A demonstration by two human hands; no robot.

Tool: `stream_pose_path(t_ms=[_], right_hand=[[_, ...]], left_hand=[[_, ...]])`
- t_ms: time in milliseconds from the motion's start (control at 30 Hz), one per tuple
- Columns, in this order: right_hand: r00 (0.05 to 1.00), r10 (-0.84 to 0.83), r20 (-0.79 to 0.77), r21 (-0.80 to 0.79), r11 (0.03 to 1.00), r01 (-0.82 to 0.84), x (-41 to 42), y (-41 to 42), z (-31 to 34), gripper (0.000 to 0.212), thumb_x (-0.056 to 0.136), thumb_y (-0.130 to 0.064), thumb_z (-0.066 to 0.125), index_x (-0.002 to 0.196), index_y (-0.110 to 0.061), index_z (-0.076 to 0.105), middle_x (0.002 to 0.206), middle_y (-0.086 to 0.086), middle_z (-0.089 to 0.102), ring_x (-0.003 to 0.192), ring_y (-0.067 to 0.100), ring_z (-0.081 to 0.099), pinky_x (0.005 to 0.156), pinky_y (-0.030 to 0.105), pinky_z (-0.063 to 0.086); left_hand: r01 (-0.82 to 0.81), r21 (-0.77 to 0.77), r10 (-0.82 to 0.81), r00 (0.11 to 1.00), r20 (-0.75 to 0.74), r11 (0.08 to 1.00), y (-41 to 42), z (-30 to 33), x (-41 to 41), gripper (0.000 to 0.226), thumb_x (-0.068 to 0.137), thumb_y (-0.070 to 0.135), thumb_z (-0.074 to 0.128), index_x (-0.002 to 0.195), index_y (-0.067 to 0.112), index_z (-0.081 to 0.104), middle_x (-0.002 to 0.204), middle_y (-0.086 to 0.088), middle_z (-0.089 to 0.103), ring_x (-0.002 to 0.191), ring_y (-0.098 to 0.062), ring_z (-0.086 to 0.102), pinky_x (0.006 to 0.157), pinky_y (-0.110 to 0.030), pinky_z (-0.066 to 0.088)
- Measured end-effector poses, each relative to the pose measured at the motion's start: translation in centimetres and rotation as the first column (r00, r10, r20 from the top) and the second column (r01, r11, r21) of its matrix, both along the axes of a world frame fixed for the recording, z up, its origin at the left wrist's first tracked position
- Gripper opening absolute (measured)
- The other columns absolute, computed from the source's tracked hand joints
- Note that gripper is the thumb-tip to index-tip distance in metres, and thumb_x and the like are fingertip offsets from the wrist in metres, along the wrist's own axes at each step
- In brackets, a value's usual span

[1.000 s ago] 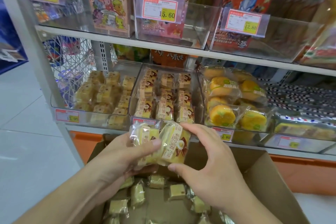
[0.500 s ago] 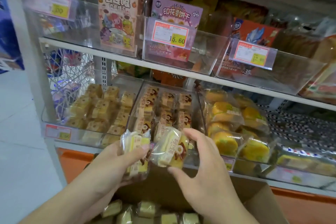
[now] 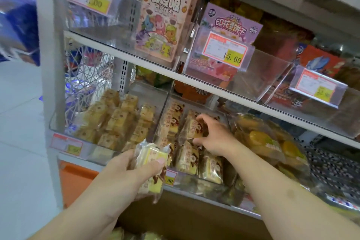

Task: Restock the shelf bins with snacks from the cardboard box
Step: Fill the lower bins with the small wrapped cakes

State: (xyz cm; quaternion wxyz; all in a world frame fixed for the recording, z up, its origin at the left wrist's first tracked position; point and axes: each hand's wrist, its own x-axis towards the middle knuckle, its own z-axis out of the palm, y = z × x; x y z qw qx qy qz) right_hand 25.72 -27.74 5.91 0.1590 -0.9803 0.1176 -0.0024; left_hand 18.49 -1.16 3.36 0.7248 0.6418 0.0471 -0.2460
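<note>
Snacks fill the middle bin (image 3: pixel 196 178) on the lower shelf, small wrapped cakes in clear packets with cream and brown print, stood in rows. Right hand (image 3: pixel 215 135) reaches into that bin, its grip grasping one packet (image 3: pixel 191 129) near the back row, fingers curled over the top edge and thumb underneath. Left hand (image 3: pixel 129 171) hangs just in front of the bin's front wall, its grip grasping a small bunch of packets (image 3: pixel 153 169), thumb pressed across the yellow wrapper; how many it holds is hard to tell. Below both forearms sits the cardboard box (image 3: pixel 187 218), its brown wall showing under the shelf edge, with a few more wrapped cakes (image 3: pixel 134 236) visible at the bottom of the view. Left of the middle bin, a second clear bin (image 3: pixel 64 132) holds darker, tan wrapped squares, with a red and yellow price tag (image 3: pixel 67 145) on its front. To the right, another bin holds round yellow cakes (image 3: pixel 261 140) in clear bags. On the shelf above, clear bins carry a pink cartoon box (image 3: pixel 165 17), a purple cartoon box (image 3: pixel 230 27) behind a tag (image 3: pixel 227 51) reading 15.60, and an orange box (image 3: pixel 319 62) further right. White floor tiles (image 3: pixel 21 142) lie off to the left.
</note>
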Motion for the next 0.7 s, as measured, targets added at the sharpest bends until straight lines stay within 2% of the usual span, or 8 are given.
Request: stream_pose_path(t_ms=[133,267,333,400,533,600,700], right_hand=[[1.000,0.016,0.004,-0.010,1.000,-0.016,0.4,-0.2,0.0,0.066,0.087,-0.028,0.085,0.137,-0.048,0.047,0.146,-0.004,0.054,0.124,0.019,0.055,0.096,0.033,0.048],[1.000,0.006,-0.023,-0.055,0.998,-0.007,0.6,0.3,0.0,0.067,0.091,-0.028,0.082,0.144,-0.046,0.045,0.151,0.002,0.050,0.117,0.021,0.057,0.091,0.034,0.052],[1.000,-0.001,-0.029,-0.081,0.997,-0.001,0.6,0.5,-0.4,0.068,0.093,-0.030,0.079,0.150,-0.046,0.044,0.163,0.002,0.040,0.139,0.027,0.051,0.108,0.043,0.051],[0.999,-0.005,-0.042,-0.082,0.997,0.002,0.3,0.5,-0.8,0.071,0.096,-0.031,0.075,0.156,-0.045,0.040,0.172,-0.002,0.027,0.156,0.028,0.030,0.122,0.048,0.036],[0.996,-0.002,-0.095,-0.070,0.998,-0.005,-0.8,0.7,-0.3,0.080,0.097,-0.040,0.073,0.162,-0.048,0.028,0.175,-0.008,0.015,0.161,0.027,0.015,0.129,0.052,0.023],[0.998,-0.001,-0.057,-0.027,1.000,0.000,-2.3,1.1,0.5,0.086,0.096,-0.042,0.074,0.164,-0.046,0.022,0.175,-0.007,0.014,0.161,0.026,0.016,0.130,0.052,0.024],[0.994,0.048,0.098,0.086,0.995,-0.056,-7.0,2.9,2.0,0.086,0.095,-0.038,0.075,0.165,-0.040,0.024,0.170,-0.010,0.030,0.156,0.017,0.031,0.127,0.046,0.033]], left_hand=[[0.021,0.018,-0.021,1.000,-0.004,1.000,0.1,-0.2,0.2,0.036,0.088,0.033,0.082,0.121,0.028,0.068,0.098,0.000,0.082,0.089,-0.019,0.081,0.087,-0.044,0.065],[0.011,0.015,-0.011,1.000,0.006,1.000,0.3,-0.1,0.0,0.033,0.089,0.032,0.081,0.119,0.028,0.068,0.097,0.000,0.082,0.088,-0.018,0.081,0.083,-0.041,0.066],[-0.002,0.017,0.002,1.000,0.007,1.000,0.4,0.0,-0.1,0.034,0.088,0.034,0.082,0.119,0.030,0.067,0.099,0.001,0.082,0.091,-0.019,0.080,0.085,-0.043,0.066],[-0.004,0.009,0.004,1.000,0.008,1.000,0.4,0.2,-0.2,0.033,0.089,0.033,0.081,0.120,0.030,0.068,0.099,0.001,0.082,0.092,-0.019,0.080,0.088,-0.046,0.065],[-0.005,-0.018,0.005,1.000,0.030,1.000,0.2,0.5,-0.7,0.030,0.090,0.032,0.079,0.118,0.030,0.068,0.099,0.002,0.082,0.092,-0.018,0.080,0.089,-0.045,0.064],[0.005,-0.015,-0.004,0.999,0.053,1.000,0.1,0.7,-1.0,0.029,0.090,0.033,0.079,0.118,0.031,0.068,0.099,0.003,0.082,0.092,-0.016,0.080,0.089,-0.044,0.064],[0.025,-0.002,-0.025,0.997,0.075,1.000,-0.2,1.1,-1.5,0.030,0.091,0.035,0.078,0.120,0.030,0.069,0.099,0.003,0.082,0.093,-0.016,0.080,0.091,-0.044,0.063]])
